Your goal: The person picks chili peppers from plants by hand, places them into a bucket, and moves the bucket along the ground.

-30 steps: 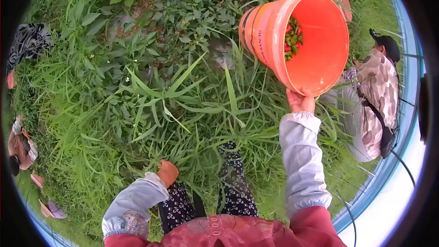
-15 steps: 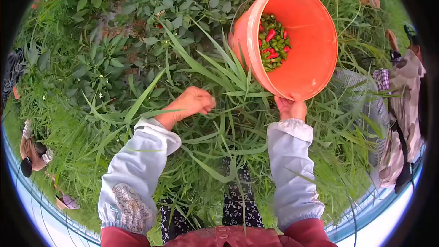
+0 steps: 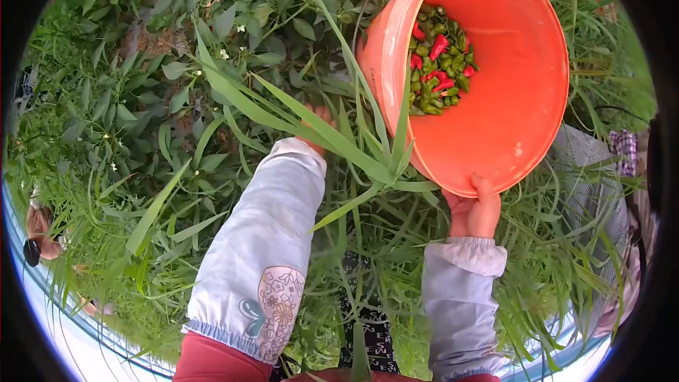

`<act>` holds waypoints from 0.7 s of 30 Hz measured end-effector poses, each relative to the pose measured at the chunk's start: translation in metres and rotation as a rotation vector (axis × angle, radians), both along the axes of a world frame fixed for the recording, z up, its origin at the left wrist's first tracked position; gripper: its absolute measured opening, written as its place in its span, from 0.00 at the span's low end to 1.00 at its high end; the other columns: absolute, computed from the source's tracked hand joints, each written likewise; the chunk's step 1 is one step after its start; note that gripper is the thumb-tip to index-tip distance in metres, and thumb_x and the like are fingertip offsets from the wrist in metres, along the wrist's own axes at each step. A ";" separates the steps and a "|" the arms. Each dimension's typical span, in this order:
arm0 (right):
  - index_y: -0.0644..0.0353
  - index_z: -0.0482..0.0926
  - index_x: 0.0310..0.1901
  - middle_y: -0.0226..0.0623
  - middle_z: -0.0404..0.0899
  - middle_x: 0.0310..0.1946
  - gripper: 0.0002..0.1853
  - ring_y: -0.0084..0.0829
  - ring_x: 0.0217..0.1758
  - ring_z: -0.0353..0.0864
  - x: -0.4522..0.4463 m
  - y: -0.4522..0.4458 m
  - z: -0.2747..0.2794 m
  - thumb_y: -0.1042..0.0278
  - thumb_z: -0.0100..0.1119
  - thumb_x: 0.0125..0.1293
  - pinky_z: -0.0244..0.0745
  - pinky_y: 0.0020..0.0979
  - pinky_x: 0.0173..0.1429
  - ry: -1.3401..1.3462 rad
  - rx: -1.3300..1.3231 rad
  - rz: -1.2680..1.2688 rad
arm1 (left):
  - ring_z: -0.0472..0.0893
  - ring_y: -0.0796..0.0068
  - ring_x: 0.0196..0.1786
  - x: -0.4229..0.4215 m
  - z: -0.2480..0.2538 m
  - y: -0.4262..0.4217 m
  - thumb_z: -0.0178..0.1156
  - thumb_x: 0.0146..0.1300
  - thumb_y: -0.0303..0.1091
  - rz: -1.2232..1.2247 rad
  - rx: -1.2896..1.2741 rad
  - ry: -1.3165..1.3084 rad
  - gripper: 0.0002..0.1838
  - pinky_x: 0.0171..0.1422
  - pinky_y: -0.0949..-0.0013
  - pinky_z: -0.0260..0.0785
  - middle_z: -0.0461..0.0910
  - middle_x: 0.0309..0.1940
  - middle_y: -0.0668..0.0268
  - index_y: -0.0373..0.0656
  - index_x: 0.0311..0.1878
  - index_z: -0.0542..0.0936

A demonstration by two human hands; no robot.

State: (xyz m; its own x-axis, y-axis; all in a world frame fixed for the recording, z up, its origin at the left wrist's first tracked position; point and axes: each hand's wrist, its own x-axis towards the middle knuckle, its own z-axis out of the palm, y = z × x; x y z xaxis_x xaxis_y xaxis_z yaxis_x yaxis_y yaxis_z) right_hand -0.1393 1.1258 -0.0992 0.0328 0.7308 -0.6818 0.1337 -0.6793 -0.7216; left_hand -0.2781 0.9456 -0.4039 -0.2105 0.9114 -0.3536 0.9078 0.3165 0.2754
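Our right hand (image 3: pixel 477 211) grips the round orange plastic bucket (image 3: pixel 520 85) by its six-o'clock rim, probably steadying its tilt; long green leaves (image 3: pixel 346 155) obscure whether our left hand (image 3: pixel 323 114) grips.

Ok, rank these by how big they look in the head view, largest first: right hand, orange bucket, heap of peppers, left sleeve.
1. Orange bucket
2. Left sleeve
3. Heap of peppers
4. Right hand

Apparent size only; nearness to the camera may enlarge the sleeve.
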 end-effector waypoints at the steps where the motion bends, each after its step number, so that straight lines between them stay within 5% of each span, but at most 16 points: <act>1: 0.67 0.65 0.51 0.41 0.75 0.42 0.20 0.35 0.40 0.80 0.002 0.001 -0.002 0.69 0.49 0.57 0.80 0.32 0.37 0.012 -0.003 0.010 | 0.59 0.57 0.65 0.007 0.003 -0.004 0.46 0.59 0.38 -0.152 -0.245 0.149 0.29 0.65 0.46 0.48 0.59 0.62 0.53 0.44 0.64 0.57; 8: 0.66 0.66 0.49 0.42 0.75 0.41 0.18 0.34 0.38 0.80 0.000 0.002 -0.006 0.70 0.47 0.57 0.80 0.31 0.34 -0.011 -0.015 -0.040 | 0.59 0.51 0.64 -0.005 0.078 -0.038 0.46 0.59 0.37 -0.257 -0.218 0.094 0.31 0.64 0.44 0.50 0.58 0.63 0.52 0.45 0.67 0.52; 10: 0.67 0.66 0.49 0.42 0.75 0.41 0.17 0.34 0.37 0.80 0.000 0.001 -0.004 0.70 0.47 0.57 0.80 0.31 0.32 -0.034 -0.017 -0.053 | 0.68 0.49 0.56 -0.012 0.112 -0.059 0.45 0.58 0.31 -0.237 -0.169 0.197 0.35 0.62 0.45 0.53 0.69 0.53 0.49 0.46 0.69 0.45; 12: 0.67 0.66 0.49 0.42 0.76 0.39 0.17 0.33 0.36 0.80 -0.001 0.000 -0.004 0.70 0.47 0.57 0.80 0.30 0.31 -0.043 -0.029 -0.070 | 0.73 0.60 0.46 -0.051 0.171 -0.073 0.44 0.60 0.29 -0.169 -0.488 -0.158 0.31 0.58 0.53 0.59 0.74 0.44 0.58 0.53 0.68 0.51; 15: 0.66 0.67 0.49 0.42 0.77 0.38 0.18 0.33 0.35 0.80 -0.003 0.002 -0.002 0.70 0.47 0.57 0.79 0.29 0.30 -0.050 -0.040 -0.041 | 0.72 0.60 0.49 -0.079 0.190 -0.121 0.45 0.59 0.28 -0.295 -0.436 -0.025 0.30 0.59 0.55 0.59 0.74 0.45 0.60 0.53 0.66 0.54; 21: 0.64 0.67 0.49 0.41 0.77 0.40 0.18 0.32 0.37 0.79 0.004 0.004 -0.004 0.67 0.48 0.57 0.78 0.31 0.34 -0.025 -0.099 0.006 | 0.69 0.63 0.56 -0.113 0.216 -0.163 0.47 0.56 0.25 -0.369 -0.463 -0.162 0.27 0.66 0.60 0.53 0.73 0.49 0.63 0.54 0.61 0.63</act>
